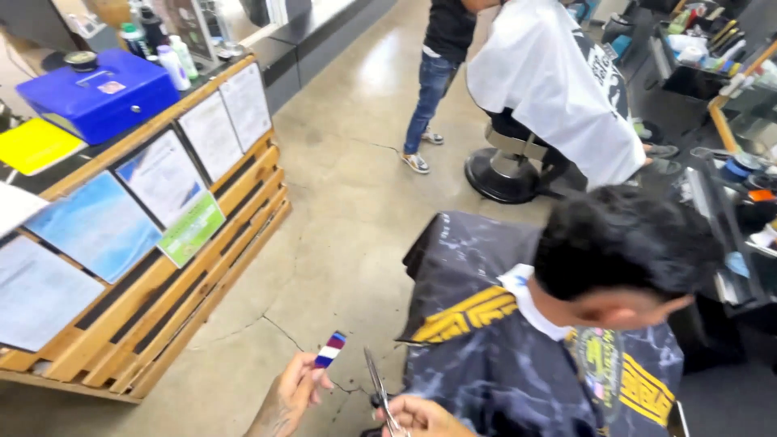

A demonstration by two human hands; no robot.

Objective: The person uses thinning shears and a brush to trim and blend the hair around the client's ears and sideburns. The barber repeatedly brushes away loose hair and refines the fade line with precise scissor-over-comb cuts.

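My left hand (290, 396) is low in the view and holds a small comb (330, 350) with red, white and blue stripes, its tip pointing up. Just right of it, my right hand (421, 417) grips a pair of silver scissors (375, 382) with the blades pointing up. Both hands sit to the left of a seated person with short dark hair (623, 239) who wears a dark marbled cape (486, 340) with yellow patterns and a white neck strip (526, 301).
A wooden slatted counter (162, 324) with laminated sheets stands at left, topped by a blue box (101, 93) and bottles. Behind, another person stands by a customer in a white cape (558, 81) on a barber chair. A tool station (736, 186) lies at right. Concrete floor (340, 202) lies between.
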